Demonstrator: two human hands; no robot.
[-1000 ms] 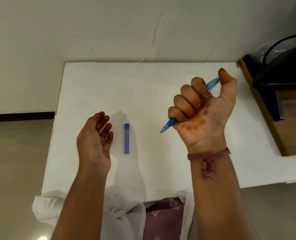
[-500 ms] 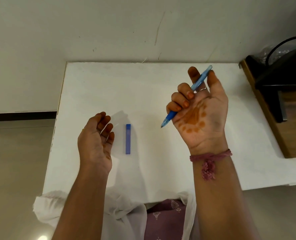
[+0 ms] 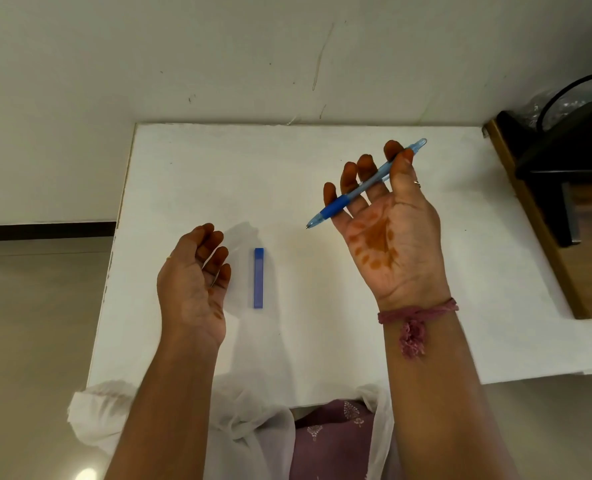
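My right grip (image 3: 391, 230) pins the pen (image 3: 367, 184) by thumb alone, so it may roll onto the worktop (image 3: 287, 174); left grip (image 3: 192, 282) hangs released.

A person's right hand (image 3: 391, 230), palm up at centre right of the frame, pins a blue pen (image 3: 363, 185) across its outstretched fingers with the thumb. The pen's tip points to the lower left above a white table (image 3: 218, 168). The left hand (image 3: 192, 285), at centre left, is turned palm up, fingers loosely curled and holding nothing. Just to its right a slim blue case (image 3: 258, 278) lies flat on the table, touching neither hand. A pinkish thread (image 3: 415, 311) circles the right wrist.
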